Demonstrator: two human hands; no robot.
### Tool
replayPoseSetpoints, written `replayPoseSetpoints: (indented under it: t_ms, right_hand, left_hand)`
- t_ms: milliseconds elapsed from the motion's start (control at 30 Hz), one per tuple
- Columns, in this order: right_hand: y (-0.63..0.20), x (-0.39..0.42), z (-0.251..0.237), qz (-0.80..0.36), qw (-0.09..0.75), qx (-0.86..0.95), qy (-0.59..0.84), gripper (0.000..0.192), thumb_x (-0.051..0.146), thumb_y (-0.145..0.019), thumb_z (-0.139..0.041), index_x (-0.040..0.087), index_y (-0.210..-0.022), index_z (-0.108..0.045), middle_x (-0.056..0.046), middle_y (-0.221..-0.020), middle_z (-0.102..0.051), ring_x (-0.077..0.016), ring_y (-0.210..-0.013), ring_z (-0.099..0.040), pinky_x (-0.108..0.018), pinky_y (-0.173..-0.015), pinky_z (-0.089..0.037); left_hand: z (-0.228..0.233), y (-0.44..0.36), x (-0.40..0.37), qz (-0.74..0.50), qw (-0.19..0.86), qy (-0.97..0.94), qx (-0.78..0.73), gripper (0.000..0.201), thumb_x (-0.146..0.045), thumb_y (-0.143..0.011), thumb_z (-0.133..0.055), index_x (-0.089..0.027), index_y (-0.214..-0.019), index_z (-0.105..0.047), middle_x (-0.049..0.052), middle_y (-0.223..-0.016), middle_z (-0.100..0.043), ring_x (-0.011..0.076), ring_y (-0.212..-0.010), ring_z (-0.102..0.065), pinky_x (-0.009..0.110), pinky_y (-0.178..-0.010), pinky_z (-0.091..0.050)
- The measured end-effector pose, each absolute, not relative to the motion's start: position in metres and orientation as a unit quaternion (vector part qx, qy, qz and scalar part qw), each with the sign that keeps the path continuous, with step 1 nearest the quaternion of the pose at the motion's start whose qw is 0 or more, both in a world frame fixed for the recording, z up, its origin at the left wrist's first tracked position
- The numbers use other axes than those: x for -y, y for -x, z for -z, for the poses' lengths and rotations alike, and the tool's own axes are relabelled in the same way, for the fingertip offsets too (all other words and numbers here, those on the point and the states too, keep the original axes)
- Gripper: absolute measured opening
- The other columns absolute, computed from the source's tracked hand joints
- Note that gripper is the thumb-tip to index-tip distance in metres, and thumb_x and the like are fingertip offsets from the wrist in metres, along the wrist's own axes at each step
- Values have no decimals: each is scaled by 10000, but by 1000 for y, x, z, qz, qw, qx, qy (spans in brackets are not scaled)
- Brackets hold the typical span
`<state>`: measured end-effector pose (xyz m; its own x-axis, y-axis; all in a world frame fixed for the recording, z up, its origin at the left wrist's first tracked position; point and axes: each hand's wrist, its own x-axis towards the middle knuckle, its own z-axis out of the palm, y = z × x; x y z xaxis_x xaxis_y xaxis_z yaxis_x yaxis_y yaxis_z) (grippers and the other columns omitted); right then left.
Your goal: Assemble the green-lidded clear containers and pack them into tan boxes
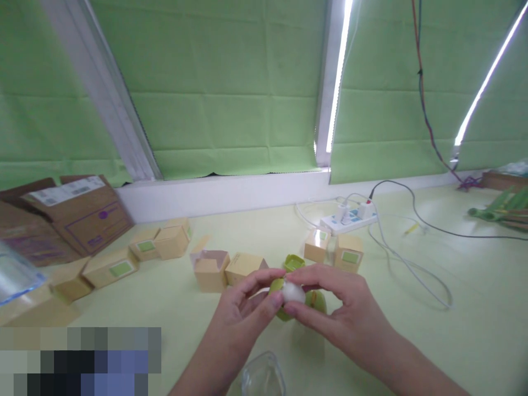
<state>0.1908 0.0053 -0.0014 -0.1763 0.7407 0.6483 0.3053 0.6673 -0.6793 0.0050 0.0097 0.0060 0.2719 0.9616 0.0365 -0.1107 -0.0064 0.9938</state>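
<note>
Both hands meet at lower centre of the frame, above the worktop (412, 341). The left hand (239, 313) and the right hand (342, 308) each pinch a small white piece (293, 293) between thumb and fingertips; the piece sits between the two hands. Directly behind it, also held in the fingers, is a green jar (315, 301); how far each hand bears on the jar cannot be told. A green lid (293, 263) lies on the worktop just behind the hands.

Surrounding items:
- An open small box (210, 270) stands left of centre, flap up, with a closed tan box (243, 267) touching its right side.
- Two boxes with green labels (335, 250) stand just behind the right hand, side by side.
- A loose row of similar boxes (136, 256) runs toward centre left.
- A brown carton (78, 214) lies tilted at the left edge, near the wall.
- A white power strip (350, 219) lies upper centre right, with plugs in it; a grey cable (412, 269) loops from it across the worktop.
- A clear container (264, 377) shows at the bottom edge, between the forearms.
- A clear plastic item (16, 275) shows at the left edge; its type cannot be told.
- Green stems (503, 209) lie at the right edge.
- Green blinds (231, 99) fill the upper half of the frame.
</note>
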Motion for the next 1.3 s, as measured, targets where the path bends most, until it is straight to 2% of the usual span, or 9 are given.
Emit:
replayPoseSetpoints:
  t_ms: [200,367,500,600,733,867,1000,1133,1300]
  right_hand:
    - [-191,-6,1,-145,558,752,319,258,189,-804,-798,213,-1058,-757,-76,-1024,-800,-211,-915,-752,-326,-833,-619]
    - [-192,-7,2,-120,562,759,306,272,189,-819,-785,233,-1087,-763,-80,-1036,-796,-214,-912,-752,-325,-818,-630]
    - [-190,-6,3,-105,551,771,302,271,175,-830,-774,212,-1098,-761,-100,-1035,-786,-214,-913,-744,-315,-806,-626]
    - [-187,-5,2,-98,547,774,301,273,145,-823,-770,201,-1090,-761,-104,-1037,-781,-212,-919,-737,-309,-817,-619]
    - [-182,-3,2,-94,545,770,319,254,122,-822,-745,186,-1067,-767,-107,-1003,-768,-213,-900,-728,-310,-802,-616]
    - [-181,-2,4,-92,538,770,331,248,114,-808,-739,147,-1051,-773,-122,-963,-743,-217,-872,-719,-311,-776,-615]
    - [-184,-4,5,-97,537,771,328,228,130,-821,-743,124,-1046,-778,-123,-930,-737,-206,-829,-714,-298,-746,-608]
    - [-188,-6,4,-88,547,768,321,242,187,-860,-741,125,-1092,-768,-120,-961,-745,-197,-852,-715,-286,-767,-596]
    - [-192,-7,3,-86,550,764,327,266,230,-879,-739,126,-1124,-750,-97,-988,-755,-184,-896,-717,-265,-814,-575]
  left_hand:
    - [-4,-8,-11,-454,553,-571,-403,341,-420,-844,-734,-222,-1121,-763,70,-1079,-791,249,-975,-716,331,-886,-549]
    - [-6,-6,-13,-425,431,-668,-432,319,-433,-927,-614,-276,-1171,-749,42,-1163,-774,272,-1146,-663,316,-961,-511]
    - [-4,-2,-10,-381,334,-739,-444,337,-389,-999,-495,-316,-1271,-681,22,-1198,-760,241,-1133,-672,283,-937,-495]
    - [-1,-1,-7,-382,306,-754,-437,347,-339,-1013,-465,-301,-1302,-654,35,-1247,-738,229,-1132,-672,277,-971,-470]
    - [3,-5,-4,-421,293,-739,-437,325,-272,-996,-490,-280,-1252,-691,50,-1305,-712,250,-1196,-644,292,-1031,-432]
    - [6,-9,-3,-438,288,-731,-438,327,-249,-988,-498,-283,-1234,-711,51,-1274,-728,253,-1187,-650,302,-1034,-436]
    - [6,-10,-5,-437,300,-724,-441,331,-293,-997,-499,-287,-1258,-702,35,-1286,-724,241,-1224,-630,293,-1058,-428]
    - [2,-6,-6,-425,340,-711,-446,364,-365,-1019,-456,-297,-1311,-664,22,-1328,-700,223,-1255,-603,308,-1081,-419]
    - [0,-2,-6,-425,339,-724,-424,401,-406,-1020,-444,-261,-1340,-636,45,-1344,-683,215,-1270,-582,322,-1087,-415]
